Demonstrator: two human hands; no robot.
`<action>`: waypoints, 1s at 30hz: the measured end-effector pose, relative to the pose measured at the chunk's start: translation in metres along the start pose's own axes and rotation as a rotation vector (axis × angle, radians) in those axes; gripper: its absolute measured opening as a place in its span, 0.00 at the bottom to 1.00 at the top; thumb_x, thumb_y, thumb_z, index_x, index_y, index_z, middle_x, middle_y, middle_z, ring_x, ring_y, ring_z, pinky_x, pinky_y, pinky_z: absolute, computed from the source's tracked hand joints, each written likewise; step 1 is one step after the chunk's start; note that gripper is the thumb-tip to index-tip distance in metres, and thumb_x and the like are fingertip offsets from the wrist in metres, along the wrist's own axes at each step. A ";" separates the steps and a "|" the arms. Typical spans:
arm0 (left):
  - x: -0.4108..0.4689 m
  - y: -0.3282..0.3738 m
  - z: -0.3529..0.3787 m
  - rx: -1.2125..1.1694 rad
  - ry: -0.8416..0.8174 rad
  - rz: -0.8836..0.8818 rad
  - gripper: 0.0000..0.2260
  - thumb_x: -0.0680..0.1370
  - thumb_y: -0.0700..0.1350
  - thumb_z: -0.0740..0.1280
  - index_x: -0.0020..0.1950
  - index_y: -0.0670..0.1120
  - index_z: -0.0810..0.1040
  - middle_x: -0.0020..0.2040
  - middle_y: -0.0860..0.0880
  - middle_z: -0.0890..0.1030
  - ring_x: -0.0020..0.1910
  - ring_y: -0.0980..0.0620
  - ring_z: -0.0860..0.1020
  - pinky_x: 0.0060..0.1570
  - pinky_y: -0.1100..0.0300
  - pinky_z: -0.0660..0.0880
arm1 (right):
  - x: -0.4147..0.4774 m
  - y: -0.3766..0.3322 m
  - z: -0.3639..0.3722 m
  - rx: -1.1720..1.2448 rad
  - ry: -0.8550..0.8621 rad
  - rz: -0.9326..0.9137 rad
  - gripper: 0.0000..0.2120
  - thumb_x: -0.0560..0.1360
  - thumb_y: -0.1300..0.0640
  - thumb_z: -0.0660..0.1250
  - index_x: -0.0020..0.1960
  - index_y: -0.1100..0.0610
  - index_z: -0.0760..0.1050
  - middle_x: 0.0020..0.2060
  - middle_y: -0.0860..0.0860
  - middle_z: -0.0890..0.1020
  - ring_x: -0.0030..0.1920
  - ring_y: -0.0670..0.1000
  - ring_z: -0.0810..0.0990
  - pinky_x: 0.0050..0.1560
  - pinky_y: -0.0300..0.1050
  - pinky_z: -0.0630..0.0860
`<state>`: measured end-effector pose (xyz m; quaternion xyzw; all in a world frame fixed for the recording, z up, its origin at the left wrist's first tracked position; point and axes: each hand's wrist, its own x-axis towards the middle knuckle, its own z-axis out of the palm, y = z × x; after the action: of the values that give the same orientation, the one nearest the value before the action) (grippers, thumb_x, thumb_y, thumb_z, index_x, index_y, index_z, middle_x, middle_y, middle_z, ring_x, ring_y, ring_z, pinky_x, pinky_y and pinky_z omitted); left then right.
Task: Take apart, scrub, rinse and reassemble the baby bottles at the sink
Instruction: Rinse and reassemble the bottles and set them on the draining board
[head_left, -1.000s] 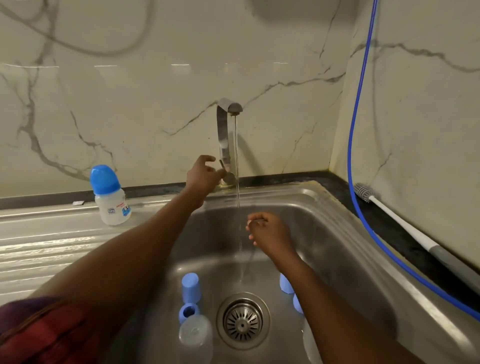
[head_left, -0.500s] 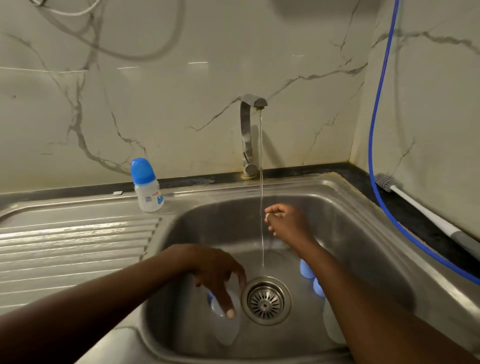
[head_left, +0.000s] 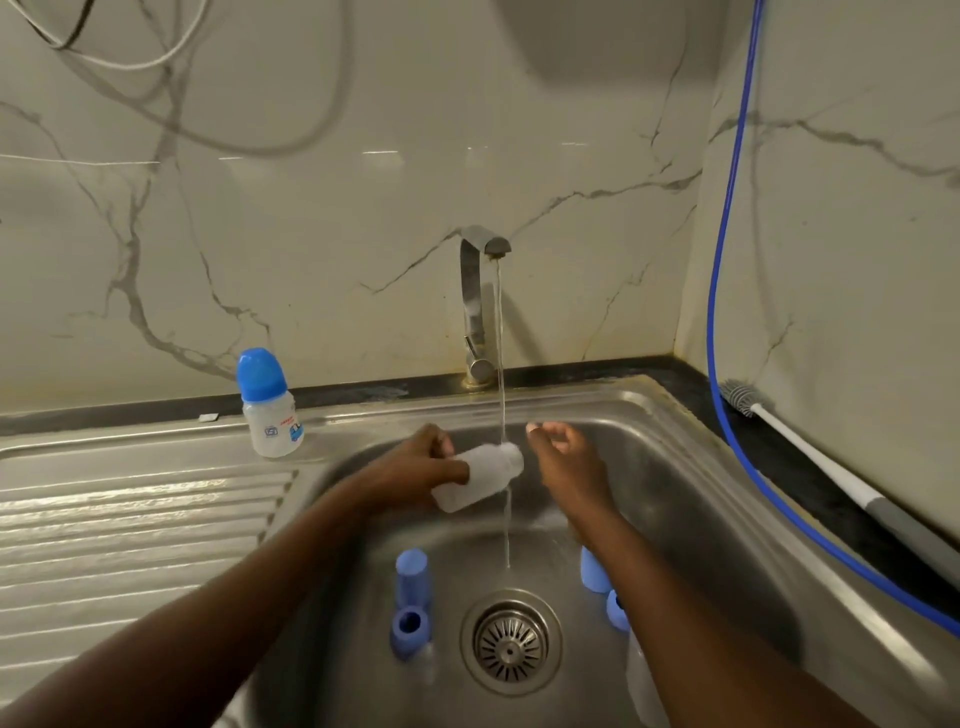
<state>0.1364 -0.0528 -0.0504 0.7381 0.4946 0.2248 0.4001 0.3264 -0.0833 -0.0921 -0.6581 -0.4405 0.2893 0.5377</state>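
Two hands over the sink (head_left: 675, 415), head view. Left hand (head_left: 421, 462) grips a clear bottle body (head_left: 480, 475), uncapped, lying roughly on its side, with its open neck end in the water stream (head_left: 501, 364) from the tap (head_left: 475, 306). Right hand (head_left: 563, 457) is just beside the stream on the far side, fingers loosely curled and apart from the bottle; cannot tell whether the fingertips pinch anything. On the basin floor left of the drain strainer (head_left: 511, 642): a blue cap (head_left: 411, 577) standing, and a blue screw ring (head_left: 409, 626) touching it on the near side. Right of the strainer: two more blue pieces (head_left: 592, 571), partly hidden by the right forearm. One assembled bottle (head_left: 270, 410) with a blue cap stands upright at the back of the draining board. A bottle brush (head_left: 779, 426) lies on the dark bench at right, beside a blue hose (head_left: 727, 260) hanging down the wall.
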 end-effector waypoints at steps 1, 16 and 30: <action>0.002 -0.004 0.012 -0.194 0.039 -0.037 0.13 0.77 0.40 0.69 0.57 0.42 0.69 0.57 0.41 0.75 0.51 0.46 0.79 0.44 0.56 0.81 | -0.001 0.000 0.004 0.038 -0.073 0.017 0.21 0.78 0.43 0.63 0.67 0.51 0.71 0.57 0.52 0.80 0.56 0.53 0.79 0.57 0.51 0.77; 0.034 -0.046 0.074 -0.202 0.090 0.103 0.28 0.69 0.43 0.78 0.65 0.51 0.71 0.58 0.52 0.78 0.57 0.52 0.78 0.53 0.56 0.79 | 0.011 -0.015 0.007 -0.052 0.057 -0.138 0.15 0.77 0.65 0.62 0.52 0.45 0.75 0.49 0.45 0.81 0.43 0.41 0.78 0.34 0.30 0.69; 0.036 -0.048 0.078 -0.127 0.147 0.223 0.31 0.65 0.48 0.81 0.65 0.53 0.73 0.57 0.56 0.80 0.55 0.59 0.78 0.54 0.62 0.78 | 0.121 -0.098 0.026 -0.347 -0.323 -0.299 0.15 0.77 0.47 0.68 0.62 0.48 0.78 0.57 0.53 0.81 0.51 0.54 0.81 0.52 0.50 0.82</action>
<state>0.1817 -0.0394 -0.1366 0.7431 0.4221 0.3523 0.3815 0.3321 0.0396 0.0068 -0.6135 -0.6554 0.2282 0.3767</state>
